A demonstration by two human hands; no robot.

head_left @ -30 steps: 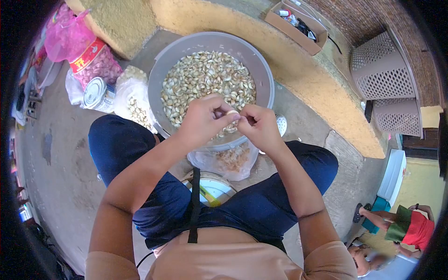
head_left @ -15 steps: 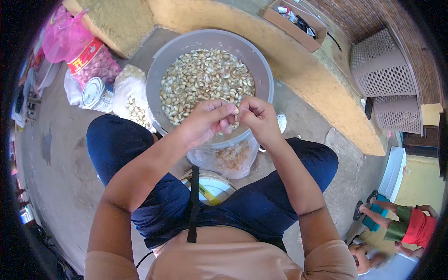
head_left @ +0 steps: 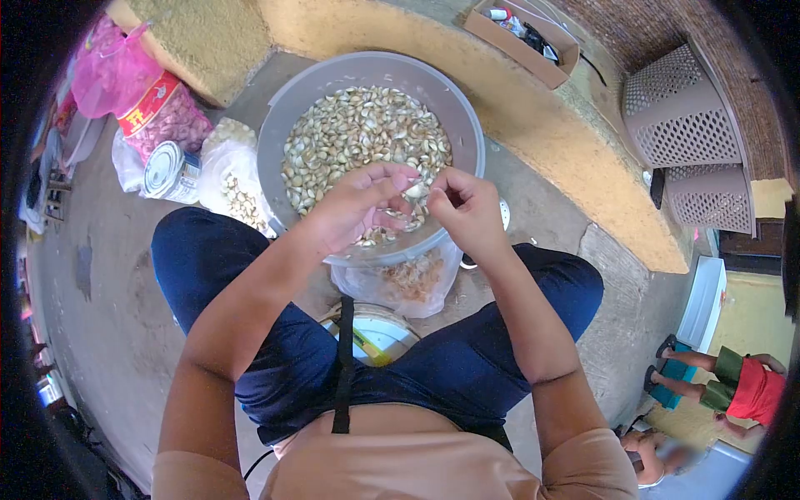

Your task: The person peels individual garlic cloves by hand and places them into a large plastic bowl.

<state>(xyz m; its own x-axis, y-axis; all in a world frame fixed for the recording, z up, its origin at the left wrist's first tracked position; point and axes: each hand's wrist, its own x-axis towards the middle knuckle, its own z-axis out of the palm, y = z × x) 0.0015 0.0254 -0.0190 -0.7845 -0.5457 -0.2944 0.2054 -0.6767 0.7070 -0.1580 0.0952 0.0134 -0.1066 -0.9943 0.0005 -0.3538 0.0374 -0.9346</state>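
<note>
A wide grey basin (head_left: 272,133) in front of me holds a broad heap of garlic cloves (head_left: 367,125). Over its near side hovers my left hand (head_left: 371,204), palm turned inward and fingers spread apart. Close by on the right is my right hand (head_left: 467,204), thumb and forefinger pinched together; what lies in that pinch I cannot tell. A pale clove (head_left: 415,191) shows in the gap between both hands. Below the basin's near rim, a clear plastic bag (head_left: 412,283) contains papery brown skins.
At left stand a plastic bag of peeled cloves (head_left: 237,187), a tin can (head_left: 171,169) and a pink mesh sack of garlic (head_left: 171,121). A low yellow wall (head_left: 550,150) curves behind the basin, with a cardboard box (head_left: 533,50) on it. Another person (head_left: 742,387) is at far right.
The fingers of my left hand have parted from a pinch, and the two hands have moved slightly apart. My right hand stays pinched.
</note>
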